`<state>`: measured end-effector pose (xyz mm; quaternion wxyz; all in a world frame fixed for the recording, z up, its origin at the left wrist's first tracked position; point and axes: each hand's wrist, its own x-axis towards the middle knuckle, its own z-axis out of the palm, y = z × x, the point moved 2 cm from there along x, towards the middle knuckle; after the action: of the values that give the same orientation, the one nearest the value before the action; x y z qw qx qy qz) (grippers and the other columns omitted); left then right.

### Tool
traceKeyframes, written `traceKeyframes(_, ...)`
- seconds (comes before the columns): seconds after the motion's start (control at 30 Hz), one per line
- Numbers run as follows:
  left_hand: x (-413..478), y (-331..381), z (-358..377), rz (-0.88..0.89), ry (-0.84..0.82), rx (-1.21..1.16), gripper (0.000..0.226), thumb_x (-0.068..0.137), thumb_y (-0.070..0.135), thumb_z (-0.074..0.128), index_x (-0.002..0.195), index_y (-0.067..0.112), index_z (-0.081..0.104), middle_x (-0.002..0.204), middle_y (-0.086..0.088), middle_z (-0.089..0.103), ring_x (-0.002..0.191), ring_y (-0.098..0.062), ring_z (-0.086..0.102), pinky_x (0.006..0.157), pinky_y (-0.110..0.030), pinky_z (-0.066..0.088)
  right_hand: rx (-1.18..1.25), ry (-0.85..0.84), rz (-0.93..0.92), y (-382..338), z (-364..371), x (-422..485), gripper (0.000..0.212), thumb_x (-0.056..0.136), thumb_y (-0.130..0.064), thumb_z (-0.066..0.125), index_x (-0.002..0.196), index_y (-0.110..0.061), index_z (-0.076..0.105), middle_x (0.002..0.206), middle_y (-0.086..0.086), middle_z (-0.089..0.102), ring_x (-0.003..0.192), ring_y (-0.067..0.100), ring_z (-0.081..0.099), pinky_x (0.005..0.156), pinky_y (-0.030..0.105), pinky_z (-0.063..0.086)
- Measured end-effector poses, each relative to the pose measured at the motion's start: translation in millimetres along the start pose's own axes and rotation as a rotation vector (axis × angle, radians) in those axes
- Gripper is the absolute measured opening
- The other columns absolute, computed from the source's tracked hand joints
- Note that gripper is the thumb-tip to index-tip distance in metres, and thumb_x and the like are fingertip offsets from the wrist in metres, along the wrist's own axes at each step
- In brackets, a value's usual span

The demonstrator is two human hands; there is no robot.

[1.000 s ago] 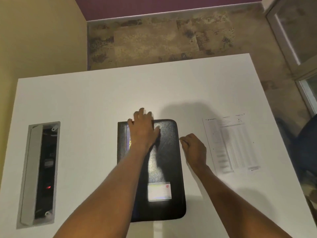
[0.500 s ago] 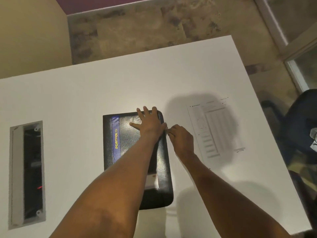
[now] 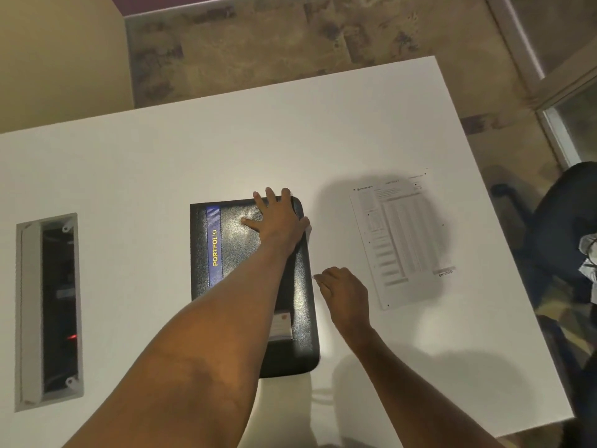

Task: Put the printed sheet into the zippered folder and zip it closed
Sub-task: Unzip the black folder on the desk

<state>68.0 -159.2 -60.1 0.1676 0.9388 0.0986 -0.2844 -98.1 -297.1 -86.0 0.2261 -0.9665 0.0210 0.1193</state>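
A black zippered folder (image 3: 237,250) with a blue "PORTFOLIO" strip lies closed on the white table (image 3: 155,156). My left hand (image 3: 278,219) presses flat on its far right corner, fingers spread. My right hand (image 3: 346,294) sits at the middle of the folder's right edge, with fingertips pinched together on what looks like the small zipper pull. The printed sheet (image 3: 400,236) lies flat on the table to the right of the folder, apart from both hands.
A recessed cable box (image 3: 48,312) with its grey lid raised is set into the table at the left. A dark office chair (image 3: 563,227) stands past the table's right edge. Carpeted floor lies beyond the far edge.
My right hand has slid from the folder's far right corner toward me along the right edge, still pinched. My left hand stays flat on the folder. The view shifted.
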Motion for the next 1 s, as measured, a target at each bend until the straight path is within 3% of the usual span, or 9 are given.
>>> traceKeyframes(0.23,-9.3,-5.0,1.4,0.037,0.017,-0.025,0.081,0.099,0.046,0.063,0.162,0.019,0.020,0.176,-0.009,-0.006,0.162,-0.033,-0.014,0.117,-0.082,0.011,-0.034,-0.035,-0.020,6.6,6.5,-60.3,0.017,0.098,-0.020,0.065,0.108,-0.028,0.077,0.104,-0.010,0.074,0.088,0.018,0.068,0.070,0.031,0.060)
traceKeyframes(0.4,-41.4,-41.4,6.8,0.269,0.095,0.102,0.085,0.103,0.049,0.055,0.167,0.020,0.009,0.176,-0.009,-0.008,0.162,-0.032,-0.013,0.124,-0.072,0.006,0.050,0.003,0.071,-4.2,-0.5,-67.6,0.020,0.101,-0.025,0.059,0.110,-0.029,0.077,0.111,-0.014,0.076,0.097,0.014,0.069,0.079,0.031,0.059)
traceKeyframes(0.53,-87.2,-100.0,27.9,0.424,0.031,0.189,0.096,0.097,0.065,0.053,0.168,0.025,0.004,0.177,-0.006,-0.007,0.163,-0.031,-0.013,0.128,-0.067,0.003,0.043,0.032,0.057,-10.9,-6.0,-71.2,0.018,0.100,-0.021,0.062,0.107,-0.027,0.078,0.109,-0.011,0.077,0.095,0.018,0.070,0.077,0.033,0.058)
traceKeyframes(0.67,-138.8,-153.5,53.9,0.547,-0.073,0.287,0.112,0.085,0.085,0.049,0.167,0.035,-0.009,0.175,0.000,-0.022,0.160,-0.029,-0.024,0.126,-0.070,-0.001,0.028,0.004,0.090,-13.7,-5.6,-72.4,0.022,0.102,-0.023,0.058,0.110,-0.026,0.078,0.111,-0.006,0.077,0.100,0.021,0.069,0.084,0.035,0.057)
traceKeyframes(0.8,-176.6,-178.6,70.9,0.585,-0.108,0.381,0.123,0.075,0.095,0.047,0.166,0.037,-0.012,0.174,0.001,-0.024,0.159,-0.029,-0.027,0.124,-0.073,-0.002,0.018,0.036,0.129,-17.1,-2.0,-73.4,0.023,0.100,-0.020,0.057,0.103,-0.025,0.079,0.106,-0.006,0.078,0.097,0.022,0.068,0.078,0.034,0.055)
traceKeyframes(0.9,-195.9,-185.1,84.0,0.562,-0.138,0.399,0.129,0.071,0.093,0.056,0.165,0.038,-0.014,0.173,0.000,-0.028,0.158,-0.031,-0.029,0.121,-0.072,-0.006,0.038,0.061,0.164,-18.4,1.5,-78.5,0.024,0.100,-0.022,0.057,0.105,-0.027,0.079,0.102,-0.004,0.077,0.096,0.022,0.068,0.076,0.031,0.052)
traceKeyframes(1.0,-205.4,-181.7,93.5,0.524,-0.117,0.423,0.127,0.077,0.076,0.069,0.165,0.035,-0.013,0.173,-0.003,-0.028,0.158,-0.035,-0.027,0.119,-0.077,-0.002,0.042,0.089,0.185,-19.2,3.2,-78.6,0.022,0.099,-0.024,0.058,0.099,-0.027,0.079,0.093,0.000,0.076,0.090,0.025,0.069,0.071,0.030,0.048)
